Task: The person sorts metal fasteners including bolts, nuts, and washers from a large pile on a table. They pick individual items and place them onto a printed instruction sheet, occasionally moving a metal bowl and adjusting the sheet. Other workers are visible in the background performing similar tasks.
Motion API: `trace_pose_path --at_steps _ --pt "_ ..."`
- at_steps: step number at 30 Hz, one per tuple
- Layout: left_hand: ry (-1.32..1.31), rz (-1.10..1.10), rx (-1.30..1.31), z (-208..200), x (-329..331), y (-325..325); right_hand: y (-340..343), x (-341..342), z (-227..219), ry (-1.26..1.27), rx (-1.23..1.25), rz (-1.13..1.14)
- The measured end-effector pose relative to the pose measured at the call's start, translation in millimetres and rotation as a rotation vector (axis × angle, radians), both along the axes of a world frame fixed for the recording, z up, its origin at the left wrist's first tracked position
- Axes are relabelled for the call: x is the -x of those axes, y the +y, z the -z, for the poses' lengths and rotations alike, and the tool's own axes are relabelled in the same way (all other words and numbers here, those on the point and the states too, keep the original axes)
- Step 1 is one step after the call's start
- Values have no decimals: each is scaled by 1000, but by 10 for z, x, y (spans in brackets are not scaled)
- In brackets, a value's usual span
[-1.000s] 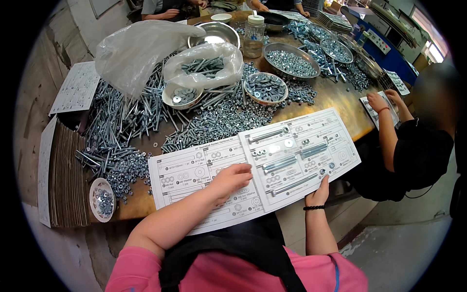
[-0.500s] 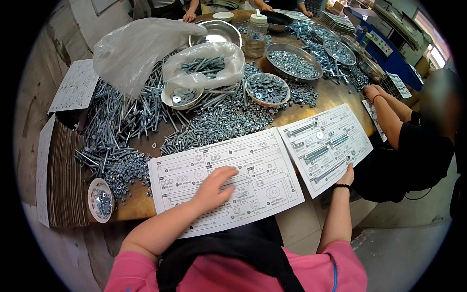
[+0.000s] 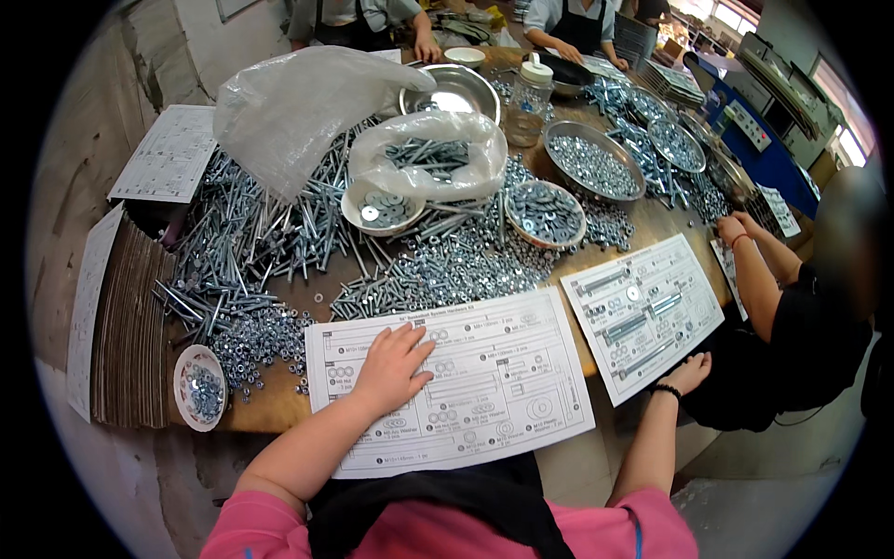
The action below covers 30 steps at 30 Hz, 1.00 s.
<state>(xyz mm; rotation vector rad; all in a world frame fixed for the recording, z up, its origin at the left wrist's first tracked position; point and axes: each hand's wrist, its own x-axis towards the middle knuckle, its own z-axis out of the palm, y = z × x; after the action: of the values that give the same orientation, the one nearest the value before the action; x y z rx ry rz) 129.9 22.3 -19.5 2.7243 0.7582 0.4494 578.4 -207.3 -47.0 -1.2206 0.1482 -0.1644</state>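
My left hand [image 3: 389, 371] lies palm down on a large white printed card [image 3: 503, 391] with outlines of hardware, its fingers spread and nothing in them. This card rests at the table's near edge, over my lap. To its right, a second printed card [image 3: 619, 368] carries metal bolts, washers and nuts laid over its drawings. Just below that card's near right edge is my right hand [image 3: 687, 374], fingers curled together, with nothing visible in them. A gap seems to separate it from the card, though its fingertips are partly hidden.
Loose bolts [image 3: 270, 224] and nuts [image 3: 438, 265] heap beyond the cards. Around them stand a washer bowl [image 3: 349, 210], a nut bowl [image 3: 183, 396], a plastic bag [image 3: 279, 102] and a jar [image 3: 526, 107]. Stacked cardboard [image 3: 130, 326] is at left; a co-worker's arm [image 3: 759, 279] at right.
My left hand has shifted left across the printed card and now lies flatter on it. My right hand has come off the hardware-laden card's edge. The whole view has shifted slightly.
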Motion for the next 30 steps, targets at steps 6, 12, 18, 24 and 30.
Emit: trace_pose_path --at_steps 6,12,18,24,30 --pt "5 2 -6 14 -27 13 1171 188 -816 -419 236 -403" --pt "24 -7 29 -45 -11 22 3121 613 -1443 -399 276 -1109" --pt "38 19 92 -32 2 81 4670 453 -935 -170 402 -1287" --pt "32 32 127 -44 0 99 5501 86 -384 11 514 -1362" --pt "-4 18 132 -28 17 123 5630 192 -351 -183 894 -1170"
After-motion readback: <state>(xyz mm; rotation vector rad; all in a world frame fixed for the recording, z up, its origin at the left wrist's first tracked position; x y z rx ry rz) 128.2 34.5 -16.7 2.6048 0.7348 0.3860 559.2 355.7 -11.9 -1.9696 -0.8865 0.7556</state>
